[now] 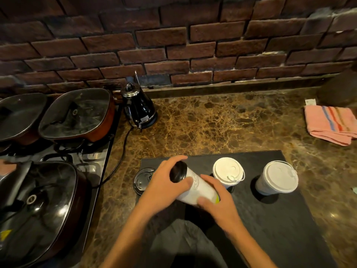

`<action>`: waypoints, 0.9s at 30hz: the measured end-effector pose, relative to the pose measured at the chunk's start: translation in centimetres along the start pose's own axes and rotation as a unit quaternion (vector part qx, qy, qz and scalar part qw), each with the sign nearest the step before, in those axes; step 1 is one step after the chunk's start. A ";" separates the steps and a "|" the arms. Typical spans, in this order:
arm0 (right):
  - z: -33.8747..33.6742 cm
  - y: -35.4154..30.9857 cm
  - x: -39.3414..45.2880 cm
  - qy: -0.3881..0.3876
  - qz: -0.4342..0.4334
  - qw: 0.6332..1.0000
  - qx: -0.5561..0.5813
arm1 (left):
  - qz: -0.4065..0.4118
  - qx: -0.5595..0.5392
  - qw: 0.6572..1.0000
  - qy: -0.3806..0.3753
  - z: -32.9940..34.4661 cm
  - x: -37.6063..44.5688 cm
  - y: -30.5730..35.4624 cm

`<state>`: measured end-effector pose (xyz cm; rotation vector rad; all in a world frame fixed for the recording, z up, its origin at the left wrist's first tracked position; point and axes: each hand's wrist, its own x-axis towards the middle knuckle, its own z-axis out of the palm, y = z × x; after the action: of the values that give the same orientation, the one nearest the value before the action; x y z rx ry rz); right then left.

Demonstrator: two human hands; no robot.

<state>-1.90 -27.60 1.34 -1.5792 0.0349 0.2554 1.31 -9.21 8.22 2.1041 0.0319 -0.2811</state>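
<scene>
A white paper cup [195,188] with a black lid on its top end is tilted over the black mat [280,225], top pointing up-left. My left hand [164,188] grips its lidded end, fingers curled round the black lid. My right hand [218,202] holds the lower body of the same cup. Two more white cups stand upright on the mat, each with a white lid: one [229,172] just right of my hands, the other [278,177] further right. A loose black lid [142,180] lies at the mat's left edge.
A black electric kettle [140,107] stands at the back by the brick wall, its cord running forward. Three lidded pans [77,115] sit on the cooktop at left. A folded pink striped towel [330,123] lies at the right on the marble counter [212,122].
</scene>
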 end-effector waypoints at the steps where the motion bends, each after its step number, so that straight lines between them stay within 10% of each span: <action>1: 0.0 -0.7 -0.3 0.024 0.015 0.998 0.047 | 0.001 -0.035 0.999 0.003 -0.5 -0.3 0.4; 8: 0.9 -6.3 -1.0 0.114 0.024 0.973 0.201 | 0.041 -0.095 0.994 -0.019 -2.1 -2.3 4.4; 17: 0.8 -8.9 -1.6 0.150 -0.004 0.943 0.296 | 0.224 0.092 0.970 0.027 -1.8 -4.9 8.8; 27: -0.1 -8.0 -2.3 0.155 0.027 0.953 0.259 | 0.181 0.023 0.982 0.041 0.3 -5.3 7.8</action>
<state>-2.66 -27.79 9.59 -1.0804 0.3639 0.0297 -2.85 -13.06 15.73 2.1188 -0.3087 0.0238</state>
